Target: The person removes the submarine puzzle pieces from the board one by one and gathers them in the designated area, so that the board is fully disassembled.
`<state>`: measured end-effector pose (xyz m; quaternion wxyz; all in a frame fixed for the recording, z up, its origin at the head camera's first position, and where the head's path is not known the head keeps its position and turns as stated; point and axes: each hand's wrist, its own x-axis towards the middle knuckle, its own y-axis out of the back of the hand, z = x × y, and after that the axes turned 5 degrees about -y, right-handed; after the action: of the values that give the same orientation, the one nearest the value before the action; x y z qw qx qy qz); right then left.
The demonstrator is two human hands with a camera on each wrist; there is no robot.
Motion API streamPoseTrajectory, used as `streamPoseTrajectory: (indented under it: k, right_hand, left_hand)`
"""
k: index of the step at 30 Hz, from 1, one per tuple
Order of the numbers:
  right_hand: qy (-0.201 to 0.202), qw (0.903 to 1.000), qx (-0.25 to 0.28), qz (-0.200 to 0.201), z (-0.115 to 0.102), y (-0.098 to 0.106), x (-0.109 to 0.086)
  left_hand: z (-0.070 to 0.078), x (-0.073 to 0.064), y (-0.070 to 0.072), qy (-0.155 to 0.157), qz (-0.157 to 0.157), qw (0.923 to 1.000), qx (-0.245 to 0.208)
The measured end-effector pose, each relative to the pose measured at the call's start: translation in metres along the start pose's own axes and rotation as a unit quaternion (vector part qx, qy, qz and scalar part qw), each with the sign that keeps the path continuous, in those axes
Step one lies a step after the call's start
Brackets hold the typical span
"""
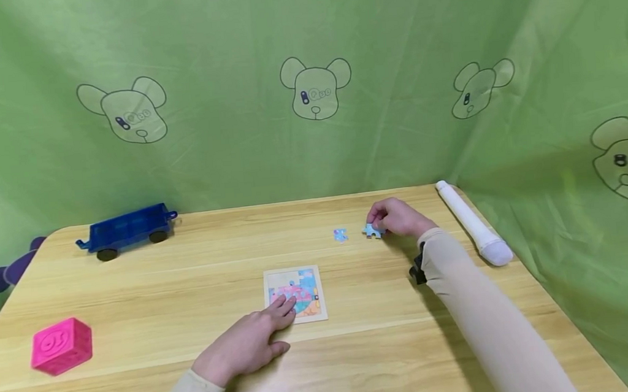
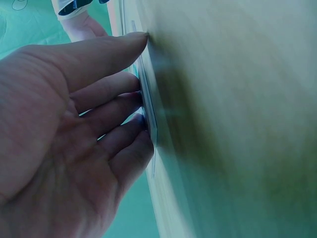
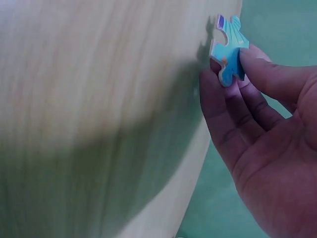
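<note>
My right hand (image 1: 399, 217) pinches a blue jigsaw piece (image 3: 229, 52) between thumb and fingers, low over the far right part of the table. The piece shows a rounded knob and a notch, with a touch of purple at one corner. A second light-blue jigsaw piece (image 1: 340, 235) lies flat just left of that hand. Nearer to me is a square jigsaw puzzle board (image 1: 323, 312) with a pale border, partly filled with pink, blue and orange pieces. My left hand (image 1: 248, 343) rests its fingertips on the board's lower left, covering that corner; its thumb lies apart on the table.
A blue toy wagon (image 1: 131, 229) stands at the back left of the wooden table (image 1: 190, 316). A pink block (image 1: 62, 346) sits at the left, and a white toy microphone (image 1: 473, 223) lies along the right edge. Green curtains (image 1: 244, 152) hang behind and to the right.
</note>
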<state>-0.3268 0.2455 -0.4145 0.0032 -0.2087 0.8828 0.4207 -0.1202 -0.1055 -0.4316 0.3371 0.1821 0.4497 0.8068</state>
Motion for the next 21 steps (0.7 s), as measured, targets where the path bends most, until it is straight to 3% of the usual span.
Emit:
streamPoseTrajectory:
  k: [7,16,21]
  right_hand:
    - [0.0,0.9997,-0.021,0.009,0.005,-0.004,0.004]
    - [0.002,0.999,-0.032,0.031,0.0,-0.007,-0.005]
    - [0.038,0.9972,-0.04,0.05,-0.017,-0.018,-0.014]
  left_hand:
    - [-0.001,0.0,-0.001,0.002,-0.001,1.0,0.003]
    - [0.0,0.0,0.0,0.003,-0.003,1.0,0.002]
    - [-0.001,0.0,-0.001,0.0,-0.002,1.0,0.002]
